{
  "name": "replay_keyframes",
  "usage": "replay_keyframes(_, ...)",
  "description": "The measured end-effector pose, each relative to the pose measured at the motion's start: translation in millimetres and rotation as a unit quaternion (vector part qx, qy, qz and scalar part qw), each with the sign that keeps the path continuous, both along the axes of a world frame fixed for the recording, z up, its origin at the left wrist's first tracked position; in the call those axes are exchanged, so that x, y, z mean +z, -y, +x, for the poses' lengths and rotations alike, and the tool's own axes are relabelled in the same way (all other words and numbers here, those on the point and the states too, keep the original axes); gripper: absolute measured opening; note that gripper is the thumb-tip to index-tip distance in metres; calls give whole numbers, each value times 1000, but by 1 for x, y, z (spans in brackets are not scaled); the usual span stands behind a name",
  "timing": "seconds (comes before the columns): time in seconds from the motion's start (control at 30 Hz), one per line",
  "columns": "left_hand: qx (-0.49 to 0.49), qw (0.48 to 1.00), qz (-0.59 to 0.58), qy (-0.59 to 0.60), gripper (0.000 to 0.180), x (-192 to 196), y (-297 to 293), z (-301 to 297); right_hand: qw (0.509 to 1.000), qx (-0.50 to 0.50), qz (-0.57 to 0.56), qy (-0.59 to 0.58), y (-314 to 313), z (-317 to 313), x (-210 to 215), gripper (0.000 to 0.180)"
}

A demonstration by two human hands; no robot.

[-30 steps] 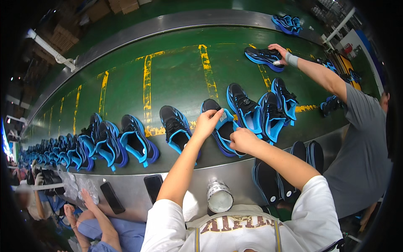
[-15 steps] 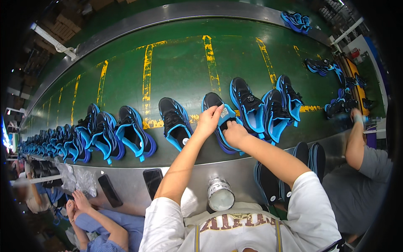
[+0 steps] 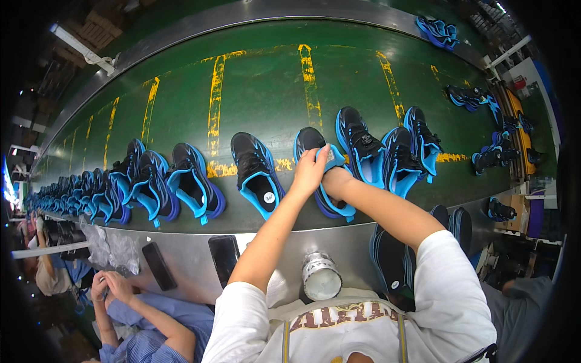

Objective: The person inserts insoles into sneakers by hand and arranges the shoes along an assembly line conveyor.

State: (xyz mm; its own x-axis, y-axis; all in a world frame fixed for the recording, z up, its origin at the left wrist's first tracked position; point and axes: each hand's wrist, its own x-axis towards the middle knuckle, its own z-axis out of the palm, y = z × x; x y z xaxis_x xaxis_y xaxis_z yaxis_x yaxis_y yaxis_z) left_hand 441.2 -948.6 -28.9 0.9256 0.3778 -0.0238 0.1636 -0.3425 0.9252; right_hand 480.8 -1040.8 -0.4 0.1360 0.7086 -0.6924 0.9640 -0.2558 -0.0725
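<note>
Both hands — left hand point(image 3: 310, 171), right hand point(image 3: 334, 179) — grip a black-and-blue sneaker point(image 3: 321, 172) on the green conveyor belt point(image 3: 260, 91), apparently fitting its insole, which needs pressing flat.

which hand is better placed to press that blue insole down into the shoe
Probably the left. The left hand lies flat on the blue insole over the black-and-blue shoe, palm down. The right hand seems to reach into the shoe opening beside it, more likely steadying.

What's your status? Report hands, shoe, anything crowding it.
Left hand and right hand both on black-and-blue shoe on green belt. Neighbouring shoes close at right.
</note>
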Motion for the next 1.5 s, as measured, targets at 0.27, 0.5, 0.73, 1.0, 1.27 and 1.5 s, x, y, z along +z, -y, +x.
replay_keyframes(0.27,96,968,193,130,31,3,31,-11,961,-212,141,-112,14,2,-46,37)
replay_keyframes(0.5,24,955,245,168,27,-4,31,-13,964,-214,142,-67,-1,8,-63,36)
replay_keyframes(0.73,32,932,304,196,29,-3,30,-1,966,-210,143,-55,-9,14,-71,36)
replay_keyframes(1.0,48,915,335,219,30,-8,29,3,970,-201,130,-52,-9,17,-70,35)
replay_keyframes(1.27,45,910,349,218,32,0,28,0,973,-192,122,-50,-13,18,-70,35)
replay_keyframes(1.5,43,910,351,214,34,-3,29,0,974,-186,127,-38,-12,18,-74,34)
